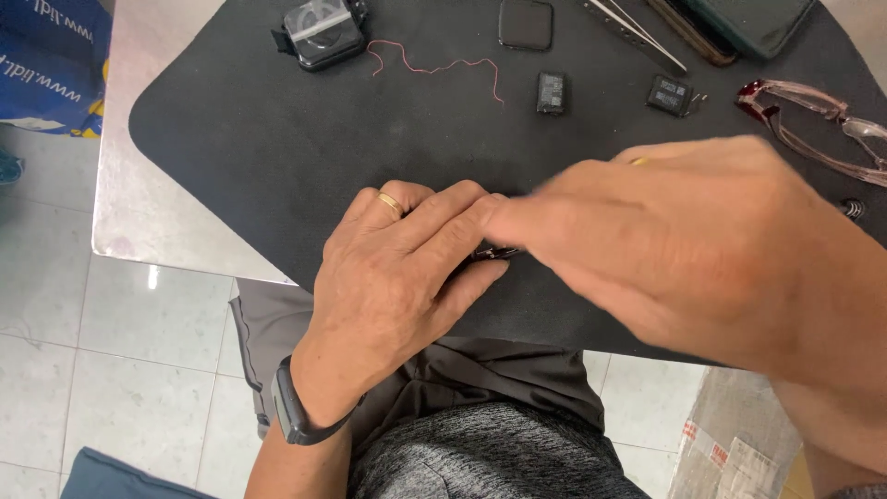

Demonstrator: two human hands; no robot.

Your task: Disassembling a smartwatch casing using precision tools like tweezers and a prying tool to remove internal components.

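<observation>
Small dark metal part (pixel 496 251) lay near the front edge of the black felt mat (pixel 231 139), pinned beneath my left hand (pixel 397 277) for steadiness, while my blurred right hand (pixel 665 240) reached onto it; whether it pinched, I cannot tell.

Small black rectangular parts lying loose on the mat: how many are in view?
2. One part lies right of the red wire; the other part lies further right, near the glasses. The hands may hide more.
</observation>
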